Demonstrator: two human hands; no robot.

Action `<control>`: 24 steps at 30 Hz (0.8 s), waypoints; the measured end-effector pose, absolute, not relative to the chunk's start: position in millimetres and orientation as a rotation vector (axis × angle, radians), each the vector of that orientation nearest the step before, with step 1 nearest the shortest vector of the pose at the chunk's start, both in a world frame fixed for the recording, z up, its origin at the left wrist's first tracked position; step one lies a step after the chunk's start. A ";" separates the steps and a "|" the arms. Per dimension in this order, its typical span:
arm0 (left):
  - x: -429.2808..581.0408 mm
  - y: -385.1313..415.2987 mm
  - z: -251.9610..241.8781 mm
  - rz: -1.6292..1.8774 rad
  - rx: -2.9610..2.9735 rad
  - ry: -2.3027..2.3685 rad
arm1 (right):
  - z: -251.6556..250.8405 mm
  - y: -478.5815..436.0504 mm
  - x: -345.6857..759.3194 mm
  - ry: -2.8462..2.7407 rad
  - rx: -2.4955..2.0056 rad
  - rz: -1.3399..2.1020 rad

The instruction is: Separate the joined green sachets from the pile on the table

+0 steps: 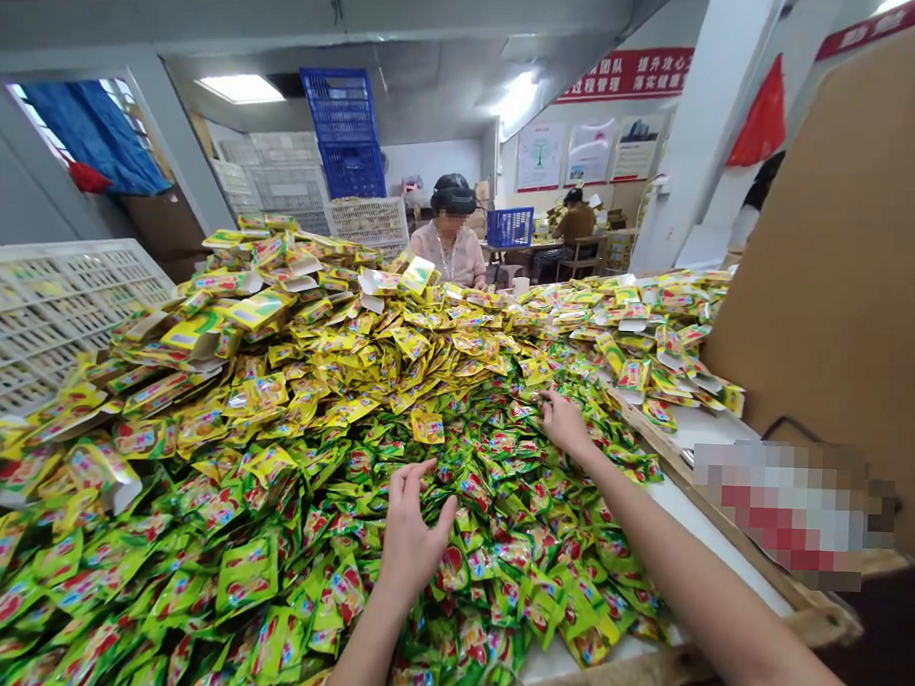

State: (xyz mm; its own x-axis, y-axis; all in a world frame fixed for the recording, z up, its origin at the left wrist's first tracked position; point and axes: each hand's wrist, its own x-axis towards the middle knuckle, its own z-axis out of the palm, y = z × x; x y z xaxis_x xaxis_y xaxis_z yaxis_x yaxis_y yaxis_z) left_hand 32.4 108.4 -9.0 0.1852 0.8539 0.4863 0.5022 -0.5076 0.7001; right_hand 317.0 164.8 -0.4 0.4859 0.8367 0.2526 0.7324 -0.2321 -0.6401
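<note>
A broad heap of small green sachets (248, 574), printed with red and blue, fills the near part of the table. My left hand (413, 522) is over these sachets near the middle, its thumb and fingers apart and nothing between them. Farther forward and to the right, my right hand (566, 425) reaches to the green sachets. Its fingers are partly bent and apart, with no sachet visible in them; some of the fingers are hidden. Yellow sachets (428, 427) lie just beyond both hands, mixed into the green ones.
Yellow cartons (260, 308) are piled at the back left, with more cartons (633, 374) at the right. A wooden edge (728, 528) borders the table. A white crate (60, 314) stands left, a cardboard sheet (828, 246) right. A co-worker (453, 243) sits across.
</note>
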 end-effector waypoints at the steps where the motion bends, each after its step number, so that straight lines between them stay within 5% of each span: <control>1: 32.7 108.4 -9.2 1.247 2.087 1.274 | 0.1 164.7 321.3 -1.237 -1.981 0.225; 13: 35.4 105.8 -10.2 1.268 2.111 1.211 | 4.1 166.6 343.4 -0.654 -1.552 0.776; 24: 38.4 104.2 -6.3 1.261 2.039 1.191 | 29.6 127.7 301.8 -0.784 -0.994 1.194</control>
